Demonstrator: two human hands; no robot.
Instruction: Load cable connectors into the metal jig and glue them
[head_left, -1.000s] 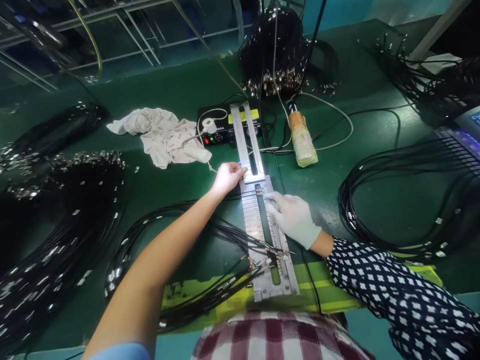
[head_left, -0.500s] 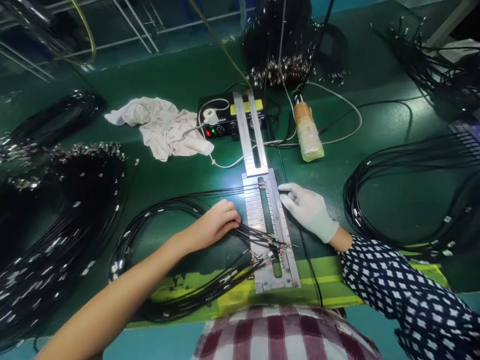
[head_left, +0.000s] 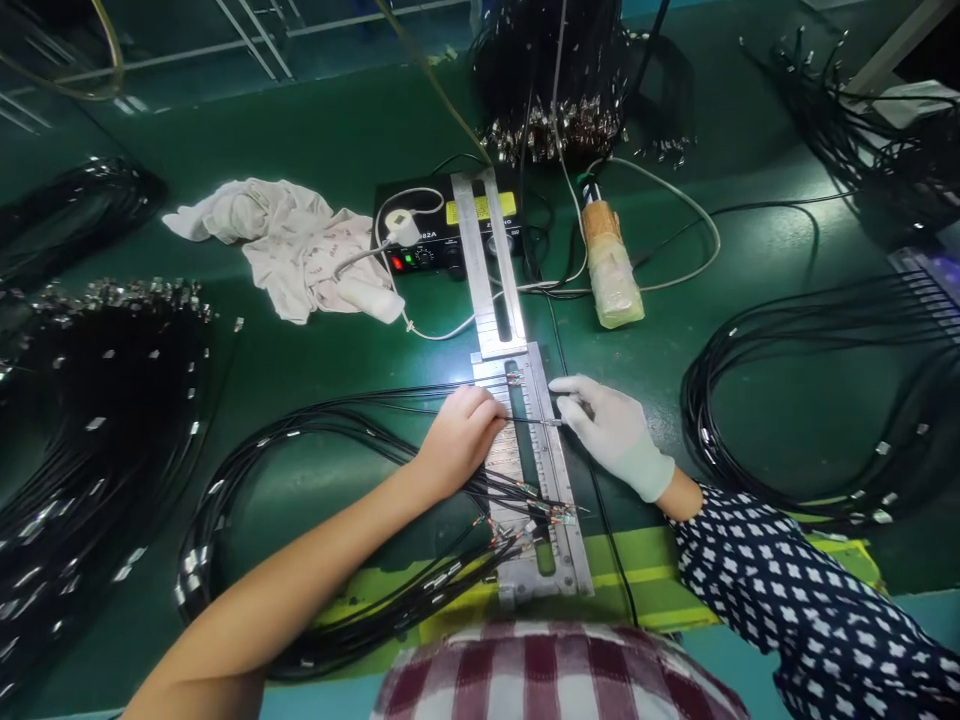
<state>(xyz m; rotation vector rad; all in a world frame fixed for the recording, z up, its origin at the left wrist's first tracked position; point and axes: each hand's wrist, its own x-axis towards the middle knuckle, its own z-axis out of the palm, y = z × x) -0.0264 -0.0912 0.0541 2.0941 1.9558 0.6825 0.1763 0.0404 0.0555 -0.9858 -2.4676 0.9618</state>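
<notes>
My bare left hand (head_left: 463, 438) lies over the left side of a slotted metal fixture (head_left: 553, 510), fingers pinched on a thin black cable (head_left: 525, 420). That cable crosses the slot, and its metal-tipped end reaches the fixture's right edge beside my right thumb. My right hand (head_left: 619, 440), in a white glove, rests at that edge with index finger and thumb apart; its other fingers are curled. Above my left hand, a few cable ends (head_left: 514, 379) sit across the fixture's upper part. Below it, a bundle of loose cable ends (head_left: 536, 497) lies over the lower part.
Behind the fixture stands a black control box (head_left: 427, 255), with a white cloth (head_left: 289, 250) to its left. A tape-wrapped tool (head_left: 615, 270) lies at right. Coiled cables (head_left: 705, 410) and a dark cable pile (head_left: 112, 400) flank the work area.
My left hand has moved up and right along the fixture, away from the bundle, carrying one cable across the slot. My right hand has stayed by the edge in nearly the same pose.
</notes>
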